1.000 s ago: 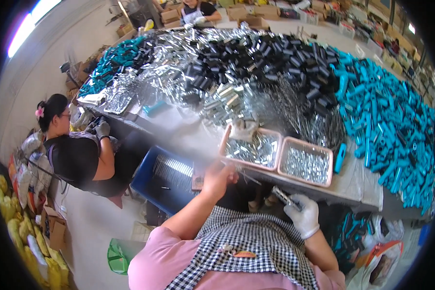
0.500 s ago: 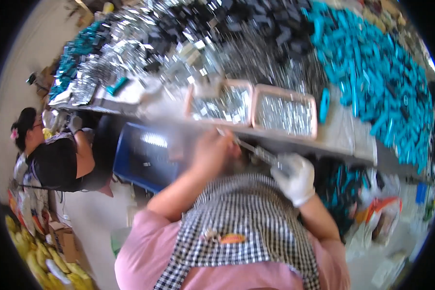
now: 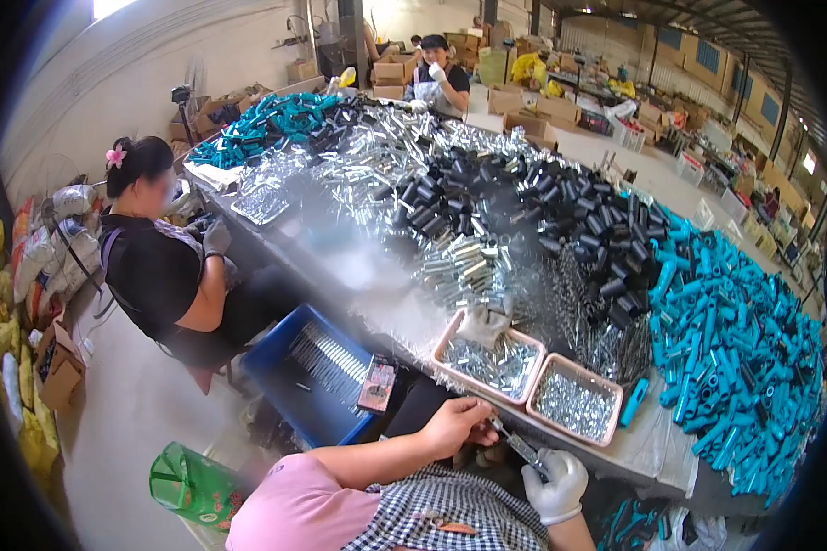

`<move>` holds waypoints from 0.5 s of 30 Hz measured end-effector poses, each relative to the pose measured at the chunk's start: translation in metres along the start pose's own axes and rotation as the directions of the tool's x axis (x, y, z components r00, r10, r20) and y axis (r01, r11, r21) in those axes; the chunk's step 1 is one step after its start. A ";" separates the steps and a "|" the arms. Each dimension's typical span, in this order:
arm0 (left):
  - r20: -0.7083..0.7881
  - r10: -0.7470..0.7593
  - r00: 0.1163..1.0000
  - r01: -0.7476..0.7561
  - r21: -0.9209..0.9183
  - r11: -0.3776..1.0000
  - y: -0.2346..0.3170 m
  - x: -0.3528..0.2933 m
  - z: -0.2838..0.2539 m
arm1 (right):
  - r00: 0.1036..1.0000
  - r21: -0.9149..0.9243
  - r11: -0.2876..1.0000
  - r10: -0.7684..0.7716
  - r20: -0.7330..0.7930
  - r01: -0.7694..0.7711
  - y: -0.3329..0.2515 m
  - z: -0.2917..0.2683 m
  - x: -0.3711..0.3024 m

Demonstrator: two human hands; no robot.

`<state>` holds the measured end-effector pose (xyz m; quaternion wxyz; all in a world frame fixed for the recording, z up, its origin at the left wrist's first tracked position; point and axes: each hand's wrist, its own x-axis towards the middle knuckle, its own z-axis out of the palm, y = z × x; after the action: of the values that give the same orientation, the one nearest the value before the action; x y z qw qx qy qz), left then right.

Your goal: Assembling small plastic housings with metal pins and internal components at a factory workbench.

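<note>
In front of my apron, my gloved right hand (image 3: 557, 487) is wrapped round the thick end of a slim silvery metal shaft tool (image 3: 526, 451). My bare left hand (image 3: 459, 428) is closed at its thin far end, fingertips pinched together; whether a small part is between them is too small to tell. Just beyond my hands, at the table edge, are two pink trays of small metal parts, the left tray (image 3: 439, 356) and the right tray (image 3: 575, 437). A white glove or cloth (image 3: 483, 323) lies over the left tray's far rim.
Teal handles (image 3: 735, 349), black sleeves (image 3: 616, 248) and silvery metal parts (image 3: 377, 174) are heaped on the table. Left of me stands a blue crate (image 3: 268, 342) holding metal pieces, a small box (image 3: 377, 384) at its edge. One co-worker (image 3: 156, 248) sits left; another (image 3: 443, 83) is across the table.
The view has swung upward and leftward, showing more of the room and a person across the table. Both hands still hold the metal tool.
</note>
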<state>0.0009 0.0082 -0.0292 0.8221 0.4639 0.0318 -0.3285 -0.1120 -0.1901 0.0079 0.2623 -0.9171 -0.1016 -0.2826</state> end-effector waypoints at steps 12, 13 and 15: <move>0.040 0.027 0.999 -0.027 0.006 1.000 0.003 0.003 -0.018 | 0.977 0.055 0.979 0.193 0.086 -0.198 -0.014 0.013 0.012; 0.055 0.007 0.998 -0.008 0.001 1.000 0.001 0.003 -0.020 | 0.976 0.039 0.979 0.195 0.097 -0.199 -0.014 0.014 0.013; 0.091 -0.008 0.996 0.007 0.005 1.000 -0.003 0.005 -0.024 | 0.972 0.030 0.977 0.205 0.112 -0.209 -0.013 0.019 0.012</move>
<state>0.0094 0.0233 -0.0472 0.8204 0.4501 -0.0046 -0.3525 -0.0973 -0.1688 0.0068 0.3036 -0.9310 -0.0254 -0.2013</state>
